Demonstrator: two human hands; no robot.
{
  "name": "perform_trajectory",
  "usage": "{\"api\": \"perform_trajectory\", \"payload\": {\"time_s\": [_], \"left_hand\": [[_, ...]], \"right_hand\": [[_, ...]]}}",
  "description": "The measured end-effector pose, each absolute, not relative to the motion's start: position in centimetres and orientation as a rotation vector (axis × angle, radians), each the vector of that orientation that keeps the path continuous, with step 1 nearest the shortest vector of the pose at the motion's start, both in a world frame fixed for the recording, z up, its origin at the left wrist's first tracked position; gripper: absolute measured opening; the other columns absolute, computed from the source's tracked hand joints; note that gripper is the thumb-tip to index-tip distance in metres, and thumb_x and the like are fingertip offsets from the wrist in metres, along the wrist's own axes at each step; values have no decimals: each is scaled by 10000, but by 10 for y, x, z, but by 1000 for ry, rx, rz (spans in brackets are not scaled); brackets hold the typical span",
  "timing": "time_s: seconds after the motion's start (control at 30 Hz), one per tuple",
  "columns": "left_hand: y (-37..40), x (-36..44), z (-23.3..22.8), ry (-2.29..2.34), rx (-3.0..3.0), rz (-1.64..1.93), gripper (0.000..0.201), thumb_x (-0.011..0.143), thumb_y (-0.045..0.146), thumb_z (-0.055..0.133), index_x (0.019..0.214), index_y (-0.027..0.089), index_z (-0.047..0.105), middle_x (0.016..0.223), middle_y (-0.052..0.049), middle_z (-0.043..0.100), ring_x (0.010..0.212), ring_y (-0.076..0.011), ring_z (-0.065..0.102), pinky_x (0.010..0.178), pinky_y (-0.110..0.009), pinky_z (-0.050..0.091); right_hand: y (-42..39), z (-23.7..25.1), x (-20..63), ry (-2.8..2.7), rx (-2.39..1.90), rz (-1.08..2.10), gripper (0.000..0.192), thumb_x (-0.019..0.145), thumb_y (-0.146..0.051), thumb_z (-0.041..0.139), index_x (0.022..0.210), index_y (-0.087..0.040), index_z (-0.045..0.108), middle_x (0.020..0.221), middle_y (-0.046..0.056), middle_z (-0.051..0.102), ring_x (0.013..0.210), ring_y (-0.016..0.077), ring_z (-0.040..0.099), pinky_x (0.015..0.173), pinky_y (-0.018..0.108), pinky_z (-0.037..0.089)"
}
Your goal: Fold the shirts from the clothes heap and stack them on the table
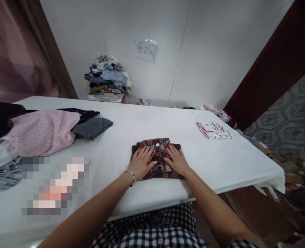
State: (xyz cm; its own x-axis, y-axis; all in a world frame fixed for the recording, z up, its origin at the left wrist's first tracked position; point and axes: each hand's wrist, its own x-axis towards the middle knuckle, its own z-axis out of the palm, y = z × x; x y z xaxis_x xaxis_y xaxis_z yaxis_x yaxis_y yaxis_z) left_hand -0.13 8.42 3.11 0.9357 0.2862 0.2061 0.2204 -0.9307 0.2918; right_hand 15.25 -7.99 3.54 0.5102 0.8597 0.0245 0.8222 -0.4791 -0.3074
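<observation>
A plaid shirt [159, 168] in dark red and brown lies folded into a compact rectangle on the white-covered table [157, 120], close to its front edge. Its collar points away from me, and a small pale label and a dark button show at the front. My left hand [142, 162] rests flat on the shirt's left half, fingers stretched toward the collar. On the right half lies my right hand [177, 160], also flat with its fingers apart. Both palms press on the cloth without gripping it. The hands hide parts of both sides.
Loose clothes, among them a pink dotted garment [43, 132] and a dark grey one [92, 128], heap at the table's left. A folded white garment with red trim [214, 131] lies at the right. Stacked clothes [109, 77] stand behind the table. A blurred patch covers the lower left.
</observation>
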Motion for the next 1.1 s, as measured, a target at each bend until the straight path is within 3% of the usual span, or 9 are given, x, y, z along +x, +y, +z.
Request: {"api": "perform_trajectory", "payload": {"time_s": [0.17,0.3,0.37,0.43,0.53,0.63,0.73,0.93,1.1], "left_hand": [[89,-1,26,376,2793,356,614,902,558,353,1396,197,399,1486,-96,384,1398,-275,274,1135,-522,198],[87,-19,43,396,2697,435,573,897,538,395,1347,189,453,1433,-118,455,1350,-272,358,1100,-526,260],[80,-33,52,308,2709,540,540,857,518,499,1289,195,506,1364,-118,520,1278,-271,433,1067,-512,305],[70,-46,56,142,2766,580,495,799,454,612,1228,215,552,1294,-99,566,1199,-270,486,1028,-496,343],[61,-53,55,-7,2864,524,431,778,290,639,1199,227,569,1232,-87,598,1131,-273,522,960,-481,397],[65,-42,54,-6,2929,486,365,795,145,539,1150,206,596,1157,-95,634,1076,-262,561,891,-440,457],[72,-25,66,3,2954,503,325,797,118,479,1075,190,631,1108,-103,656,1037,-249,594,855,-396,503],[43,-26,84,-103,2994,487,361,795,121,443,1072,214,655,1084,-85,685,1003,-238,636,811,-371,557],[21,-36,52,-117,3076,456,422,780,86,405,1074,214,680,1038,-78,716,929,-231,679,760,-344,592]], "right_hand": [[-82,30,159,-1341,-2346,242,589,903,-536,392,1424,-261,388,1529,50,283,1433,234,177,1143,514,97],[-104,44,159,-975,-1934,91,463,858,-501,494,1207,-226,623,1344,94,551,1290,252,444,1092,474,289],[-122,50,149,-712,-1742,43,393,820,-494,561,1048,-201,690,1127,102,677,1092,252,590,978,439,425],[-140,52,130,-516,-1593,214,349,775,-493,629,938,-192,701,884,73,719,817,217,656,771,384,519],[-157,49,89,-387,-1398,669,366,714,-497,704,878,-170,679,723,40,693,553,151,619,511,280,486],[-156,42,54,-303,-1248,1029,456,691,-502,734,963,-149,636,792,73,707,592,176,665,472,252,480],[-147,38,42,-196,-1113,1140,575,685,-489,754,1116,-171,543,892,102,714,744,229,701,537,297,523],[-126,45,56,-209,-873,1018,506,734,-541,697,1068,-175,589,1084,113,677,944,228,656,731,386,538],[-101,38,54,-101,-913,796,495,619,-438,796,1006,-164,655,908,85,714,790,220,661,621,343,532]]}}
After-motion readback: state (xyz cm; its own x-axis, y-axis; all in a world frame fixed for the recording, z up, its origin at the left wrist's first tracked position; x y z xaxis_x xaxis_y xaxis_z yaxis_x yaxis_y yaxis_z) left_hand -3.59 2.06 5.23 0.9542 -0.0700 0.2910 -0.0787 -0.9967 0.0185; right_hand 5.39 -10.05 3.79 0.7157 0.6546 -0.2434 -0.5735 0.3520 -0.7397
